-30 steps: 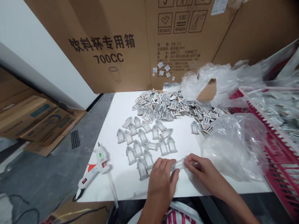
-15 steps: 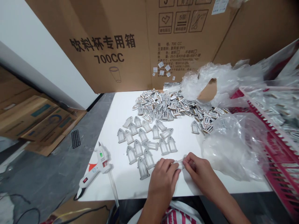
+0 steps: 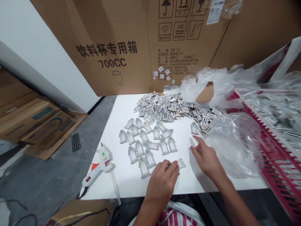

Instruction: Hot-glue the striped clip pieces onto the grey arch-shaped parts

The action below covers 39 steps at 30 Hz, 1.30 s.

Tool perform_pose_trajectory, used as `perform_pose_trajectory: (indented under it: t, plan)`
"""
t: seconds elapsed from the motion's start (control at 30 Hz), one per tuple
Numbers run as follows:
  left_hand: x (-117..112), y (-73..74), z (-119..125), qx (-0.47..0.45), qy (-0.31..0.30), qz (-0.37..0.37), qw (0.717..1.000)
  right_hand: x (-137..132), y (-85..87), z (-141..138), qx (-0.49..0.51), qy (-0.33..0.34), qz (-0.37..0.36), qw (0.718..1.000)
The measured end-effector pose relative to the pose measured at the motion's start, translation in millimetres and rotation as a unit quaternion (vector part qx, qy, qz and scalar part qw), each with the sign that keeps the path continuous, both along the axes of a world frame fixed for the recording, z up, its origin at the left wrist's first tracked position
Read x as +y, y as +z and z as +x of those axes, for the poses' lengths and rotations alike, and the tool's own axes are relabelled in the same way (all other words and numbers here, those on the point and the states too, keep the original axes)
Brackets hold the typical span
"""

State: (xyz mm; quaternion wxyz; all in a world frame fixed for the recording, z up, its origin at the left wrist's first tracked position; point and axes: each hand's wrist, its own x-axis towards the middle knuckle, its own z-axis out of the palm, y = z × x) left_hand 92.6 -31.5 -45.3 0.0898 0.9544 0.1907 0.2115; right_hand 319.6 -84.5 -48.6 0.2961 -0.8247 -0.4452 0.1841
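My left hand (image 3: 163,175) rests low on the white table, its fingers curled over a small grey arched frame with a translucent panel (image 3: 181,163); one end of the piece sticks out past the fingertips. My right hand (image 3: 205,157) is apart from it, fingers spread and holding nothing, with the index finger pointing up the table. Just beyond that finger lies a single grey arched frame (image 3: 194,128) by the edge of a heap of similar frames (image 3: 164,106). Several panelled arched frames (image 3: 144,167) lie in loose rows left of my hands.
A white glue gun (image 3: 101,164) lies at the table's left edge, its glue stick hanging past the front. Crumpled clear plastic bags (image 3: 235,144) and a pink basket (image 3: 274,175) of parts stand on the right. A large cardboard box (image 3: 108,75) backs the table.
My right hand has let go of the small frame and moved up and right, its fingers opening. My left hand stays on the frame. The view has shifted slightly.
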Motion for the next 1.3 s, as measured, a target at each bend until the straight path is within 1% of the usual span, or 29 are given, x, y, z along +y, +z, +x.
perform_pose_trajectory:
  t: [0.07, 0.13, 0.2, 0.27, 0.37, 0.5, 0.6, 0.67, 0.73, 0.8, 0.83, 0.87, 0.9, 0.93, 1.0, 1.03, 1.1, 1.2, 1.3]
  plan:
    - [0, 0.0, -2, -0.001, 0.014, 0.012, 1.0, 11, -2.5, 10, -0.019, -0.015, -0.012, 1.0]
    - [1, 0.3, -4, -0.01, 0.025, 0.016, 1.0, 21, -3.6, 15, -0.027, -0.015, -0.027, 0.999]
    - [4, 1.2, -6, -0.013, 0.039, 0.017, 0.999, 25, -2.6, 16, -0.026, 0.0, -0.034, 0.999]
    - [8, 1.7, -9, -0.011, 0.06, 0.019, 0.998, 23, -0.3, 12, -0.018, 0.022, -0.031, 0.999]
    - [16, 0.3, -11, -0.009, 0.089, 0.022, 0.996, 6, 3.0, 1, 0.005, 0.06, -0.03, 0.998]
    - [30, -4.4, -8, -0.008, 0.106, 0.025, 0.994, -26, 6.0, -12, 0.043, 0.114, -0.037, 0.992]
    - [39, -5.8, 0, -0.01, 0.111, 0.026, 0.993, -43, 10.6, -18, 0.126, 0.158, -0.042, 0.978]
    - [43, -4.6, 5, -0.015, 0.113, 0.028, 0.993, -47, 14.3, -20, 0.196, 0.178, -0.041, 0.964]
    - [44, -1.3, 8, -0.021, 0.118, 0.032, 0.992, -46, 17.9, -21, 0.227, 0.176, -0.033, 0.957]
    - [40, 4.3, 7, -0.037, 0.125, 0.027, 0.991, -42, 20.7, -23, 0.244, 0.156, -0.014, 0.957]
    - [36, 7.9, 5, -0.053, 0.122, 0.008, 0.991, -39, 21.7, -25, 0.262, 0.139, 0.0, 0.955]
    - [32, 11.9, 3, -0.077, 0.114, -0.029, 0.99, -37, 22.2, -27, 0.291, 0.117, 0.019, 0.95]
    - [26, 16.1, 2, -0.105, 0.103, -0.084, 0.986, -34, 22.2, -29, 0.326, 0.092, 0.043, 0.94]
    - [19, 20.3, 1, -0.133, 0.093, -0.152, 0.975, -32, 21.5, -32, 0.361, 0.066, 0.069, 0.928]
    - [6, 27.7, 1, -0.174, 0.083, -0.29, 0.937, -28, 18.7, -38, 0.41, 0.025, 0.11, 0.905]
    - [0, 30.6, 2, -0.186, 0.088, -0.348, 0.914, -26, 17.1, -42, 0.424, 0.016, 0.121, 0.897]
    - [-10, 33.9, 6, -0.203, 0.102, -0.439, 0.869, -23, 14.7, -49, 0.438, 0.014, 0.127, 0.89]
    - [-15, 33.0, 12, -0.229, 0.134, -0.521, 0.811, -21, 16.0, -57, 0.44, 0.011, 0.125, 0.889]
    - [-13, 27.9, 14, -0.249, 0.175, -0.549, 0.778, -22, 20.1, -63, 0.445, -0.025, 0.116, 0.888]
